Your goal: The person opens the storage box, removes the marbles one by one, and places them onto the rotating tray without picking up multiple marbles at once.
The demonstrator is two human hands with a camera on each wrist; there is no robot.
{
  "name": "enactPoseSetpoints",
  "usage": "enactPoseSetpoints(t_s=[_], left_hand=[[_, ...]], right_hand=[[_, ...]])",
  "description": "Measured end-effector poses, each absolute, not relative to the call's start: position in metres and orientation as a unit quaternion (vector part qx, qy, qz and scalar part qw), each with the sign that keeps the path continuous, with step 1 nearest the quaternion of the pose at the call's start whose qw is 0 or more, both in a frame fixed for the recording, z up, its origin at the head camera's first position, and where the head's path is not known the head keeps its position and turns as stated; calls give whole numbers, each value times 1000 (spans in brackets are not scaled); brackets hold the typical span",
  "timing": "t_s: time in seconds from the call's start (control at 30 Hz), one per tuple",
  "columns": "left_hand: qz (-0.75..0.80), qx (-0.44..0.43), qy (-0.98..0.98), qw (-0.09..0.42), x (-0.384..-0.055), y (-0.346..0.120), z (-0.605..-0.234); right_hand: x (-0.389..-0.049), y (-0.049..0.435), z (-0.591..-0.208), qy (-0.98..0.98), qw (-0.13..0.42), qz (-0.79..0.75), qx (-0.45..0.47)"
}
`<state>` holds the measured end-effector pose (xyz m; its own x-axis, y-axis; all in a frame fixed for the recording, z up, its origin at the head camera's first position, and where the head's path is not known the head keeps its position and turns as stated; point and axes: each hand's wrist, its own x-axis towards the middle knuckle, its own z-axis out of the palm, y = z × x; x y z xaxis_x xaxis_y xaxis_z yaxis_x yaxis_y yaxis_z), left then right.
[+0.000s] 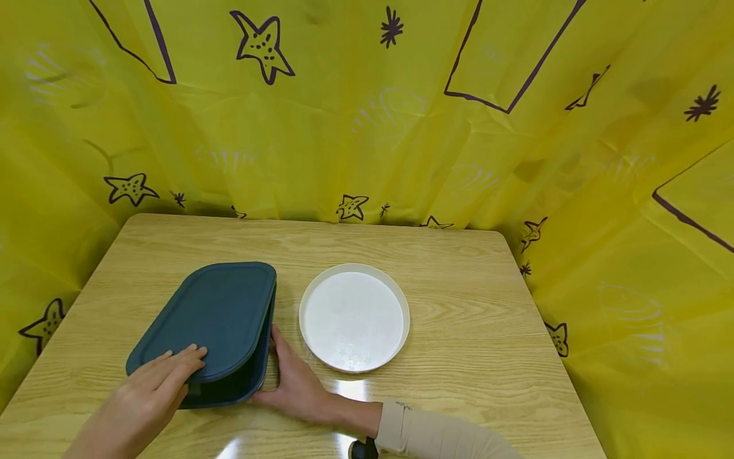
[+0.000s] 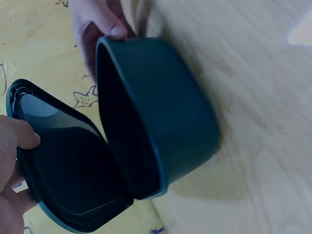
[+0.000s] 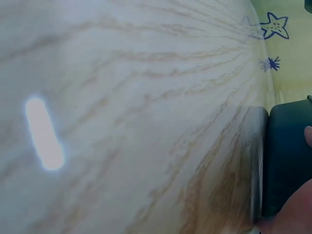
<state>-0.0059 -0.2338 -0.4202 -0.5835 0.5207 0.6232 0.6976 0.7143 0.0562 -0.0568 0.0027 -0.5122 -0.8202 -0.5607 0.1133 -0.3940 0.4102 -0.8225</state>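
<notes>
A dark teal box [image 1: 245, 381] stands on the left part of the table, its lid [image 1: 215, 312] tilted up at the near side so a dark gap shows. My left hand [image 1: 150, 390] pinches the near-left edge of the lid, thumb under it and fingers on top. In the left wrist view the lid [image 2: 73, 161] leans away from the box's mouth, meeting the box [image 2: 168, 112] at the far end. My right hand [image 1: 301, 386] grips the box's near right corner, the thumb at its rim. The inside is too dark to make out.
To the right of the box lies a round white plate [image 1: 352, 322] with a raised rim. The wooden table [image 1: 470, 357] has rounded far corners. A yellow curtain [image 1: 321, 127] with starfish drawings hangs behind the table and along its sides.
</notes>
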Motion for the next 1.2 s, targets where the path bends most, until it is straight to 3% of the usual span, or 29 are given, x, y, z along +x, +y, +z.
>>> enactPoseSetpoints(t_s=[0.3,0.63,0.93,1.2], left_hand=[[-138,-326,-894,275,-8,-241,-393],[-185,-313,-862,353,-20,-249,-376],[-223,-108,-883,398,-22,-278,-385],[-447,111,-798,388,-27,-298,-404]], right_hand=[[-55,2,-511,834,90,-463,-286],[-56,2,-512,836,87,-459,-289],[-58,1,-512,824,84,-478,-293],[-56,1,-510,825,79,-479,-289]])
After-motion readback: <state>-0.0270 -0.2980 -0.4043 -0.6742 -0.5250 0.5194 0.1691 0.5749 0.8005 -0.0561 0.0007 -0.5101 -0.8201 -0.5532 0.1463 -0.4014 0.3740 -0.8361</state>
